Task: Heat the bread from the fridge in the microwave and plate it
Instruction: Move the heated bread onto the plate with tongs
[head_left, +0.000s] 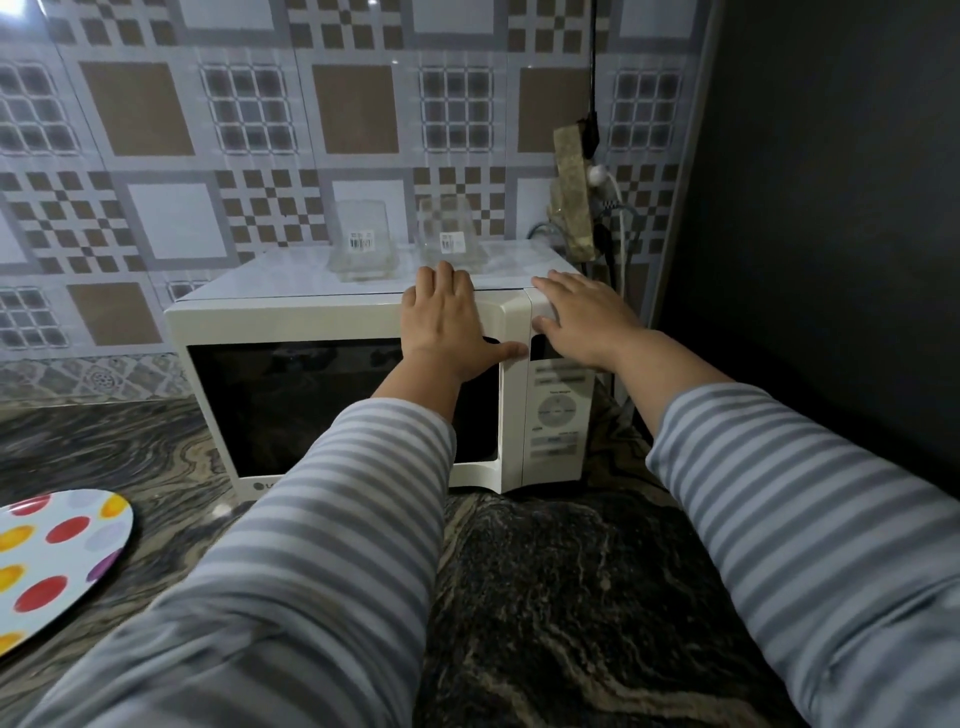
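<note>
A cream-white boxy microwave (343, 322) with a dark glass door stands on the dark, swirl-veined stone tabletop (571, 597), its back to a wall of grey and brown patterned tiles (156, 156). The door looks shut against the body. The left hand (445, 322) lies flat on the upper right corner of the door, fingers spread and reaching over the top edge, thumb stretched along the door's right border; its grip holds nothing. The right hand (584, 319) rests palm-down on the top of the control panel (558, 415), fingers splayed and pointing left, grip likewise empty. Both arms wear grey-and-white striped sleeves (322, 545).

Two clear glass containers (363, 244) with barcode stickers sit on the microwave's roof, just behind the left hand. A round white plate with red, orange and purple dots (57, 561) lies on the tabletop at the left, well apart from the microwave, with nothing on its visible part. The bread is not visible; the dark door glass shows nothing of the inside.
</note>
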